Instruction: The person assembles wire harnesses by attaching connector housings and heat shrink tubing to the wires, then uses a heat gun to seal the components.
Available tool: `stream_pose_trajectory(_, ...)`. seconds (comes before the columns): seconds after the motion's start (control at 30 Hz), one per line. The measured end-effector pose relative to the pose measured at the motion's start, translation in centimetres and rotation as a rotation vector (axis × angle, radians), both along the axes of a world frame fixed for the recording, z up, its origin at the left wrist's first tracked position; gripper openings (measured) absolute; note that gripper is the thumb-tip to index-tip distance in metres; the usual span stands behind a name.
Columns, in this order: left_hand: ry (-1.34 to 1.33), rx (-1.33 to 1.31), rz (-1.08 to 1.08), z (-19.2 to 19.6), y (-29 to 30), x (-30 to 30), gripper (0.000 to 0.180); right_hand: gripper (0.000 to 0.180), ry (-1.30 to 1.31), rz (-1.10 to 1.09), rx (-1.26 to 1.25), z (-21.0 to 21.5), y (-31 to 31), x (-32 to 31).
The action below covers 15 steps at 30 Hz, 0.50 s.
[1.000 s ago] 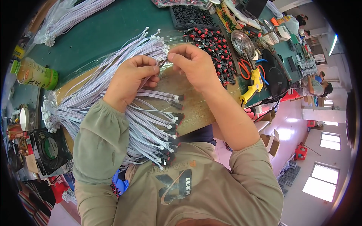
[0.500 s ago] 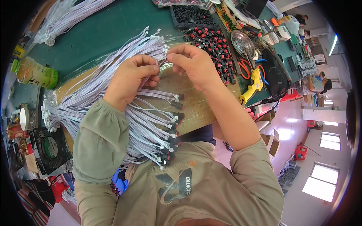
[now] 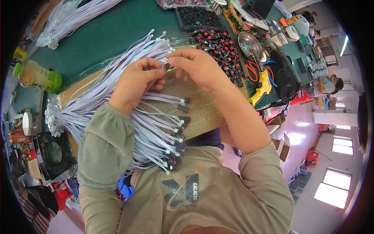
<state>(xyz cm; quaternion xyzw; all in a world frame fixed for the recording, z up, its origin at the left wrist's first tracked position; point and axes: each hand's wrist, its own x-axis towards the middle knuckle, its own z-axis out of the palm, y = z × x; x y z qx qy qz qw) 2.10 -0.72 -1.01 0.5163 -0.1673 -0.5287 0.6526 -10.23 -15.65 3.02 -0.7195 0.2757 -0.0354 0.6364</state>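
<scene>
My left hand (image 3: 134, 80) is closed in a pinch on a thin white cable, just below the small white connector (image 3: 165, 61) at its end. My right hand (image 3: 200, 70) meets it there, thumb and forefinger pressed together at the connector. Something small and dark shows under the right fingertips, too hidden to name. Beneath and beside my left hand spreads a large bundle of white cables (image 3: 99, 91). Toward my body, several cable ends (image 3: 181, 124) carry black and red parts next to their white connectors.
A heap of small black-and-red parts (image 3: 222, 54) lies right of my hands, with a tray of black pieces (image 3: 198, 18) behind it. Farther right are a yellow glue gun (image 3: 261, 89) and a metal bowl (image 3: 249, 43). A drink bottle (image 3: 39, 76) and a fan (image 3: 53, 152) stand left.
My right hand has shifted slightly left, so its fingertips now meet the connector above my left fingers. The left hand keeps its pinch in nearly the same place.
</scene>
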Motion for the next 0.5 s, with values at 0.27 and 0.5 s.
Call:
stream_pose_trajectory(0.27,-0.101,0.01,0.002,1.0,-0.1,-0.8,0.02,0.022,-0.048,0.093,-0.142,0.0,-0.1,-0.5)
stream_pose_trajectory(0.5,-0.42,0.061,-0.052,2.5,0.1,-2.0,0.016,0.015,-0.15,0.112,0.014,0.2,-0.3,-2.4)
